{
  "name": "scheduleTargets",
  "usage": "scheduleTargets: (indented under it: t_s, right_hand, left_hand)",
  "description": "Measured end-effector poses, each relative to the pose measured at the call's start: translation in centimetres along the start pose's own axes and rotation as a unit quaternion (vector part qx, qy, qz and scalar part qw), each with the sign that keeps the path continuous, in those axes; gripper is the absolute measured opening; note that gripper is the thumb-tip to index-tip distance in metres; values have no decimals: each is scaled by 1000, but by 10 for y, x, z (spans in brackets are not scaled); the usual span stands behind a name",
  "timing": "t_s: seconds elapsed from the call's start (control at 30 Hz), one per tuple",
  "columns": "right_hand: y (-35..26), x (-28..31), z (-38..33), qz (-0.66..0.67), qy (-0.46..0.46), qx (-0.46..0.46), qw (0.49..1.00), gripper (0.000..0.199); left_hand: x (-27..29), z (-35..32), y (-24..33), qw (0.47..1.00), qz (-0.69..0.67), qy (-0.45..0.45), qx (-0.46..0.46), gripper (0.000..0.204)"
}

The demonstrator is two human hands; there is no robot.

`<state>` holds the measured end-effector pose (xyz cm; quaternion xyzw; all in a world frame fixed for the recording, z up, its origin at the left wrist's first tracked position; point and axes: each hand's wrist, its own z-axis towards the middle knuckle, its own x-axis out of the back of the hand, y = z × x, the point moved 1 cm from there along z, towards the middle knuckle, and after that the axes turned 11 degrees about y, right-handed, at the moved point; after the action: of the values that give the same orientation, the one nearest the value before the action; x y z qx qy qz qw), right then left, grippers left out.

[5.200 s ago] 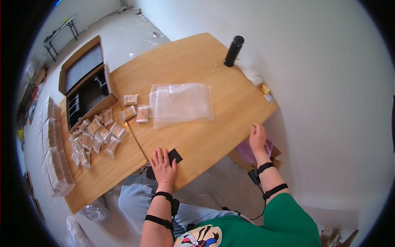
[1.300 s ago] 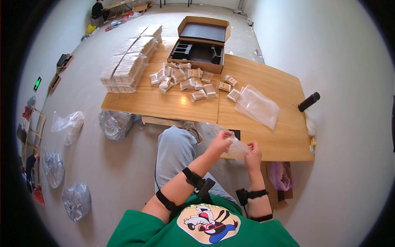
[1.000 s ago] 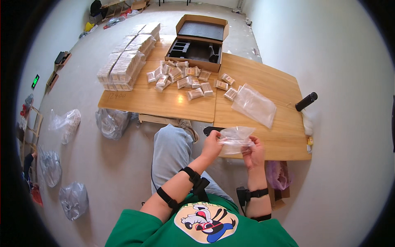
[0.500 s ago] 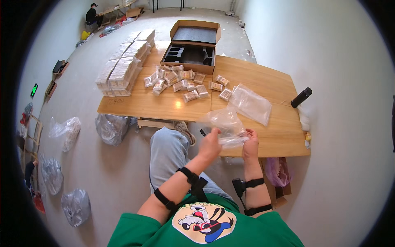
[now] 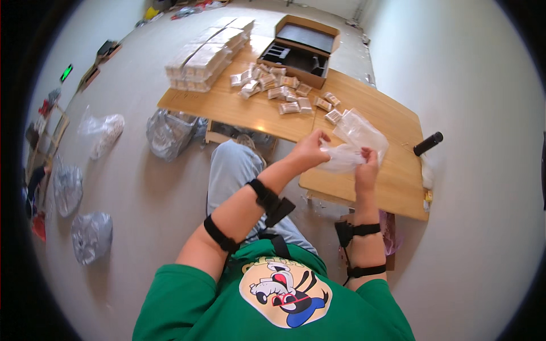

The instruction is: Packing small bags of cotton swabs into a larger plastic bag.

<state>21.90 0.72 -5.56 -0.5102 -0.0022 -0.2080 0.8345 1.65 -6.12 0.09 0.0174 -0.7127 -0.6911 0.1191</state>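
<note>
I hold a clear plastic bag (image 5: 341, 158) up in front of me, over the near edge of the wooden table (image 5: 387, 182). My left hand (image 5: 310, 150) has its grip pinched on the bag's upper left edge; my right hand (image 5: 367, 167) is clamped on its right side. As I judge it, I am parting the mouth of the bag. Next calls for pulling the two edges apart so it can take one of the small packets (image 5: 289, 108) lying farther out, before the open cardboard box (image 5: 301, 45).

table (image 5: 392, 187): centre right of frame
packets (image 5: 284, 94): upper centre, on table
open box (image 5: 301, 45): top, behind packets
floor bags (image 5: 91, 236): lower left
</note>
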Motion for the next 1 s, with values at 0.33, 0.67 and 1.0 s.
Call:
scheduleTargets:
  t_s: [0.33,0.67,1.0]
  right_hand:
    - [-131,15,-29,241,-224,-172,928,35]
    - [-142,-42,-33,-160,-107,196,962,37]
    - [-185,-64,-85,-59,-260,36,963,31]
  left_hand:
    - [46,-4,5,956,4,253,-148,32]
    - [113,-57,16,987,-71,34,-140,32]
    - [156,-64,-9,915,221,282,-188,18]
